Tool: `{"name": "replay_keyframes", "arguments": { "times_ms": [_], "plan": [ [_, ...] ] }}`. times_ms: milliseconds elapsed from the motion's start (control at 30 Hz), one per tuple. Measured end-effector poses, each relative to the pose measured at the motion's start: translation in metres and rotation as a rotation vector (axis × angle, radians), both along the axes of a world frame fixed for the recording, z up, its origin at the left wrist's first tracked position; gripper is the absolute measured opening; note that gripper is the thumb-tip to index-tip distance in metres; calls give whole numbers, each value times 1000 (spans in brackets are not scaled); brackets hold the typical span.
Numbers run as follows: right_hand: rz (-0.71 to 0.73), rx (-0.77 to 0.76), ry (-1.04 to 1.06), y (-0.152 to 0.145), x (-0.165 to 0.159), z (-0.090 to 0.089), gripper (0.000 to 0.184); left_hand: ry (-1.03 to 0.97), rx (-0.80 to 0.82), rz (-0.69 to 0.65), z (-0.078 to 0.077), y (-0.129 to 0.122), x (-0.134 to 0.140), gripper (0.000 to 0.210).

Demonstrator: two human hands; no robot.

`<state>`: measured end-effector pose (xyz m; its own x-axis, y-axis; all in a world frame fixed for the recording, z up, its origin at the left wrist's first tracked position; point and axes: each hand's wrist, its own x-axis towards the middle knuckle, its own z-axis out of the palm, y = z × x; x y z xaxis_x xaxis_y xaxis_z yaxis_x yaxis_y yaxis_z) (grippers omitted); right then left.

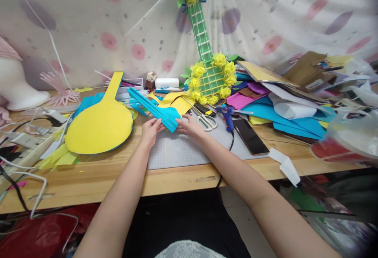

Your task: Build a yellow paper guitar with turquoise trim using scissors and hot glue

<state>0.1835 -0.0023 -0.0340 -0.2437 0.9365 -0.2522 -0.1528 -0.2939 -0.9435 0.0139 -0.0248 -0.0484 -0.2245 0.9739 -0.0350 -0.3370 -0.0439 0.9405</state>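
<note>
Over the grey cutting mat (183, 151) I hold a folded piece of bright blue crepe-like paper (165, 114), its narrow pleated end pointing up and to the left. My left hand (151, 130) pinches its lower left edge between thumb and fingers. On the right edge, my right hand (189, 127) grips the paper near its wider end; the fingertips are partly behind it. Left of my hands lies a yellow guitar-shaped cutout (100, 124) with blue along its lower edge. A green paper guitar (206, 73) with yellow flowers and white strings leans against the curtain.
White-handled scissors (206, 122), a blue glue gun (226, 117) with a cable and a black phone (251, 136) lie right of my hands. Coloured sheets (283, 112) pile up beyond. A power strip (28, 147) with tangled cords sits at left, a clear plastic tub (351, 136) at right.
</note>
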Motion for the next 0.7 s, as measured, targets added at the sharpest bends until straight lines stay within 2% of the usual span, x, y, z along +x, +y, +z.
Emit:
{"name": "replay_keyframes", "arguments": {
  "times_ms": [67, 133, 300, 467, 700],
  "plan": [
    [-144, 21, 117, 4, -8, -4, 63, 10, -12, -6, -2, -2, 0, 36],
    [-223, 72, 145, 8, -12, -5, 62, 21, -35, 29, -2, -4, -2, 34],
    [-199, 196, 71, 11, -5, -4, 55, 54, -55, 52, -2, -5, -5, 28],
    [-192, 260, 26, 8, 2, -1, 56, 65, -93, 71, 0, -4, 1, 21],
    [-212, 246, 43, 8, 3, 1, 52, 61, -88, 85, 3, -5, 2, 18]
  ]
}}
